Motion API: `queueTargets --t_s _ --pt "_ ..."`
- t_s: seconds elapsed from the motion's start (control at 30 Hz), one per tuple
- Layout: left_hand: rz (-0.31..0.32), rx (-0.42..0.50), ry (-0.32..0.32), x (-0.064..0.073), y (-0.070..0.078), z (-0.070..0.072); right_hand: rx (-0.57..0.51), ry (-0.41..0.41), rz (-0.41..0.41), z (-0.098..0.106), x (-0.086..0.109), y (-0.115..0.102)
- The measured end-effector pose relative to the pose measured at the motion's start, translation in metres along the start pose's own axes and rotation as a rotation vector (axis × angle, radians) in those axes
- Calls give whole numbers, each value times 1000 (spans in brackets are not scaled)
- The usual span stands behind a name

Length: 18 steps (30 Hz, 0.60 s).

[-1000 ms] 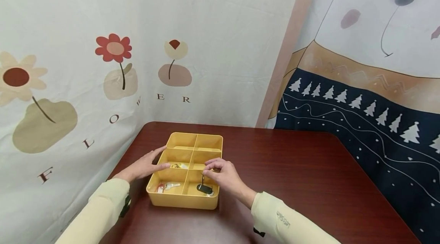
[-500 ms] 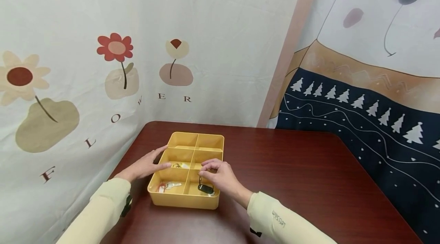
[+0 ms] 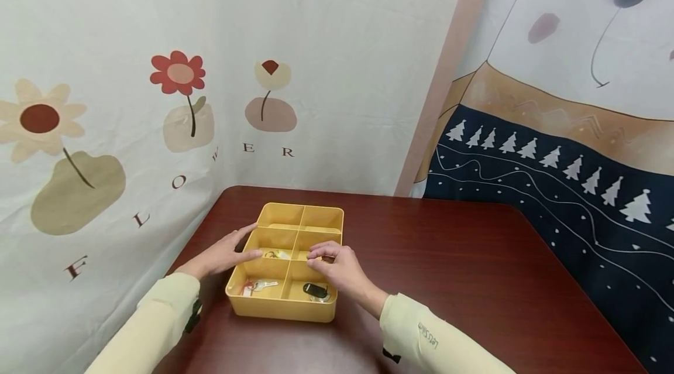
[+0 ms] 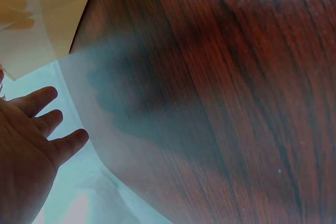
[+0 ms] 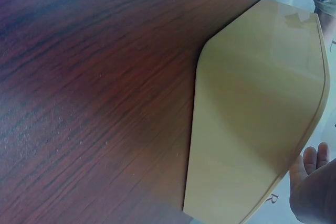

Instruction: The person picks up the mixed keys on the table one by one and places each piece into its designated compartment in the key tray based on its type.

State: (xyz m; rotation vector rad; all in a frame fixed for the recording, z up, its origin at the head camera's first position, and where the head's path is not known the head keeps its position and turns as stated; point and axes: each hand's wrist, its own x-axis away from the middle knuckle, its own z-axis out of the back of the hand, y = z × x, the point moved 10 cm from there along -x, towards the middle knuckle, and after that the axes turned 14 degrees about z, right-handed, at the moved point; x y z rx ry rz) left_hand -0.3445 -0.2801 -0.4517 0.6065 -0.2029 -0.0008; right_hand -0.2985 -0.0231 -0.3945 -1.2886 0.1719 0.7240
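A yellow six-compartment box (image 3: 282, 308) stands on the table in the head view. My left hand (image 3: 226, 253) lies along its left side, fingers extended and thumb over the rim; the left wrist view shows straight, spread fingers (image 4: 71, 145). Above the right-hand compartments hovers my right hand (image 3: 344, 270), its fingers loosely bent and holding nothing. Below it, a black key fob (image 3: 315, 290) lies in the front right compartment, with something pale beside it. The front left compartment holds a silver key (image 3: 265, 285) with a red tag (image 3: 247, 288). A yellow-tagged keyring (image 3: 276, 254) sits in the middle left one.
The dark reddish wooden table (image 3: 447, 280) extends to the right of the box. A white curtain (image 3: 337, 69) with printed flowers hangs behind and on the left, close to the table edge. A navy and white printed cloth (image 3: 553, 198) hangs at the right.
The black fob hung from a ring pinched in my right fingers; now it lies in the front right compartment, let go. The right hand shifted slightly left; the left hand stayed put.
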Motion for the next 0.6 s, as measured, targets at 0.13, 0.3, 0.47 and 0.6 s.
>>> queueTargets --t_s 0.13,0.3,0.47,0.6 --pt "1 -30 -1 1 3 2 8 3 -5 7 -2 1" --pt "10 -98 0 3 8 7 8 30 5 23 -2 7" --pt "12 -158 17 4 13 14 72 74 6 52 -1 17" --pt "0 -181 28 6 18 17 205 95 -11 80 1 29"
